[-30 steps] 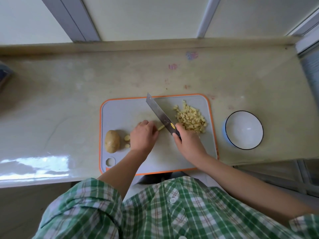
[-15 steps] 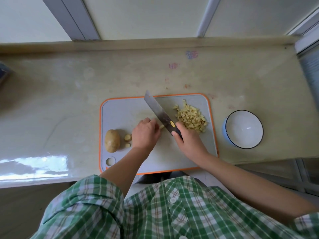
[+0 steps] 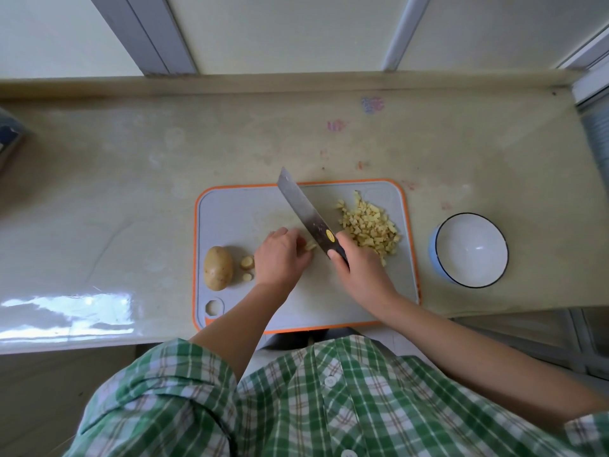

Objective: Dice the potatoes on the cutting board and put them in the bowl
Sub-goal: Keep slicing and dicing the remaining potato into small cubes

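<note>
Gripping knife (image 3: 304, 211) — right hand (image 3: 361, 272) (left hand (image 3: 280, 258) pins strips (image 3: 310, 247)).

left grip (image 3: 280, 255) curled, pinning potato strips (image 3: 310, 247); right grip (image 3: 359, 272) clasping knife (image 3: 306, 209)

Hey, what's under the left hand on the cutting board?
Pale potato strips poke out from under the left hand, next to the knife. How much more potato the hand covers cannot be seen.

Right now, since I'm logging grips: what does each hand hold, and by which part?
The right hand grips the knife by its dark handle. The left hand curls over potato strips, holding them against the cutting board.
</note>
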Motion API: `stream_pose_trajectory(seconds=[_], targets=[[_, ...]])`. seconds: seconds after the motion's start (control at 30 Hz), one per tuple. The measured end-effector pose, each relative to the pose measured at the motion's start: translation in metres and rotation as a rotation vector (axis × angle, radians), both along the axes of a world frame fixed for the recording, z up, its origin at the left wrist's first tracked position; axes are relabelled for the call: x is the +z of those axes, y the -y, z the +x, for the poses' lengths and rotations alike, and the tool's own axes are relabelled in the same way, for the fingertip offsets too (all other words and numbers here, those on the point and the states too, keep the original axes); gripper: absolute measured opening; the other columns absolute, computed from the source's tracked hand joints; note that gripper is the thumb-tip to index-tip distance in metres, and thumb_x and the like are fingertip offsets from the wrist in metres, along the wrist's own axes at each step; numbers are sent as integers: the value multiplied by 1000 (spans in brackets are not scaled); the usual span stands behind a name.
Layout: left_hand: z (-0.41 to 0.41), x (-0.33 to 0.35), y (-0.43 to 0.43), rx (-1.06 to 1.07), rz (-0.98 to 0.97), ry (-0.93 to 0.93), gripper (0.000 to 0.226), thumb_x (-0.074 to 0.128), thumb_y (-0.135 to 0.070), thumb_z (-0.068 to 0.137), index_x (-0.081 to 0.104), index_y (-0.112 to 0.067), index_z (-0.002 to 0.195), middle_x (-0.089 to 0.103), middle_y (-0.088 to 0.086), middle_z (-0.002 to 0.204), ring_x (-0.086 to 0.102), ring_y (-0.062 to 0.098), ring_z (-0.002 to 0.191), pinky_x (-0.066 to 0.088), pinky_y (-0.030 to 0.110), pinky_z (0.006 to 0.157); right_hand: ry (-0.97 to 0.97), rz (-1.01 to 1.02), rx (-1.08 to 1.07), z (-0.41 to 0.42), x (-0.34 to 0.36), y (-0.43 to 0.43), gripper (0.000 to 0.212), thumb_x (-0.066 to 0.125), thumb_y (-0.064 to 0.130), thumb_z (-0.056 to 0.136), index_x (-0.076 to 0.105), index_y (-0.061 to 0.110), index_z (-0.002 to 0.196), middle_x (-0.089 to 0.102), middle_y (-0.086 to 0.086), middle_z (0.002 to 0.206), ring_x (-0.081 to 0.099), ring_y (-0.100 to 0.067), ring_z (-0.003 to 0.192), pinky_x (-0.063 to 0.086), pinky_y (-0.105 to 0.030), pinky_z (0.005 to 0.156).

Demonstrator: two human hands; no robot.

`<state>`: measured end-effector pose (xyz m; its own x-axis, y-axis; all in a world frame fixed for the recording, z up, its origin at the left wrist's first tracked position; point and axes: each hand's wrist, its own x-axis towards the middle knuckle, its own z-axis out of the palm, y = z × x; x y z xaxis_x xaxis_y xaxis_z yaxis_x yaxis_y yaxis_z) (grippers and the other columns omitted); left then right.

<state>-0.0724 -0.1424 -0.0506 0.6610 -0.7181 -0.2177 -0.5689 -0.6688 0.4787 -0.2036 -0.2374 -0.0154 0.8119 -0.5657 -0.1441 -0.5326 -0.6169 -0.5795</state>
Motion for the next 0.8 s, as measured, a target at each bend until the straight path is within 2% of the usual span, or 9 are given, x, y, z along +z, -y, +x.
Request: stream_pose_trajectory(seconds=[0.13, 0.3, 0.4, 0.57, 0.67, 0.8], targets=[[0, 1, 0, 16, 7, -6, 14, 66, -30, 80, 64, -18, 86, 60, 1, 85, 56, 23, 87, 33, 29, 60, -41, -29, 49, -3, -4, -4, 14, 49, 21, 98, 48, 8, 102, 40, 1, 57, 43, -25, 51, 20, -35, 47], [-2, 1, 1, 45, 21, -15, 12, 66, -30, 81, 66, -19, 87, 60, 0, 85, 55, 22, 86, 36, 30, 60, -74, -29, 44, -2, -12, -9, 17, 47, 21, 99, 47, 6, 108, 42, -2, 61, 41, -23, 51, 21, -26, 43], [-2, 2, 1, 44, 28, -11, 11, 66, -29, 82, 66, -21, 88, 59, 0, 85, 55, 21, 87, 34, 29, 60, -64, -11, 14, 1, -15, -8, 18, 47, 22, 99, 48, 6, 108, 46, -5, 62, 42, -25, 53, 24, -35, 46], [-1, 3, -2, 47, 2, -49, 17, 68, -31, 81, 63, -19, 92, 62, 0, 89, 57, 22, 89, 40, 30, 63, 39, 94, -82, 4, -12, -4, 10, 49, 19, 98, 44, 12, 94, 43, 1, 58, 44, -24, 51, 28, -37, 50], [0, 4, -10, 87, -27, -48, 27, 65, -21, 80, 55, -18, 104, 63, -2, 89, 57, 23, 90, 40, 31, 62, 51, 113, -57, 0, -6, -2, 19, 51, 18, 97, 35, 20, 88, 36, 7, 55, 38, -18, 48, 27, -38, 51], [4, 5, -16, 163, -74, -12, 26, 58, -14, 81, 49, -16, 105, 63, 2, 90, 58, 27, 87, 46, 36, 63, 64, 189, -16, 1, -7, -15, 21, 52, 17, 96, 36, 17, 83, 34, 5, 56, 38, -20, 53, 24, -37, 54]])
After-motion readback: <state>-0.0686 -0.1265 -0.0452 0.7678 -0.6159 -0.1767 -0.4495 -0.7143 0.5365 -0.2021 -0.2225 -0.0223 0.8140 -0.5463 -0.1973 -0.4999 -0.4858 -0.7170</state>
